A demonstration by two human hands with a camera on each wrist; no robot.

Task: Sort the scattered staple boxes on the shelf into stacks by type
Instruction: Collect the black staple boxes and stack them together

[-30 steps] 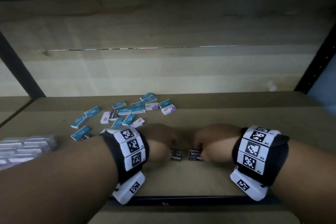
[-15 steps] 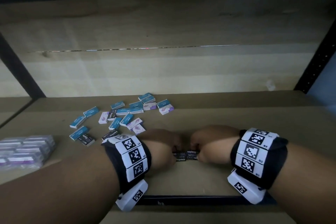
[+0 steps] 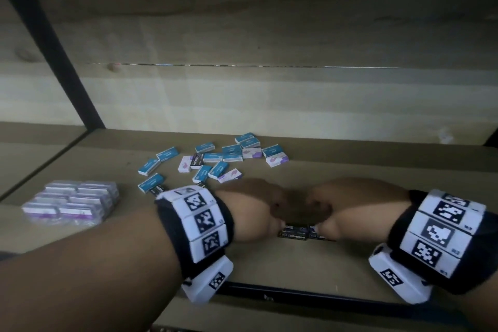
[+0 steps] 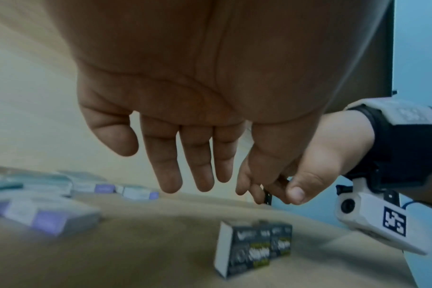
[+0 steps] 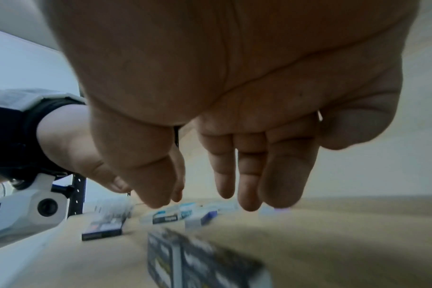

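Two black staple boxes [image 3: 295, 234] stand on edge side by side near the shelf's front middle, also seen in the left wrist view [image 4: 244, 251] and blurred in the right wrist view [image 5: 197, 263]. My left hand [image 3: 258, 210] hovers at their left end and my right hand [image 3: 347, 205] at their right end, thumbs just over the tops. From the wrists, the left hand's fingers [image 4: 197, 165] and the right hand's fingers [image 5: 225, 175] hang straight above the boxes and hold nothing. Farther back lie scattered blue boxes [image 3: 231, 153], white-and-purple boxes [image 3: 277, 160] and a black box [image 3: 196, 160].
A block of stacked white-and-purple boxes [image 3: 72, 202] sits at the left of the shelf [image 3: 377, 164]. Another black box [image 3: 159, 190] lies by my left wrist. Black uprights [image 3: 59, 46] frame the bay. The shelf's dark front rail [image 3: 296, 295] runs just below my wrists.
The two black boxes, apart under each hand a second ago, have been slid together until they touch. Both hands have closed in toward the middle.
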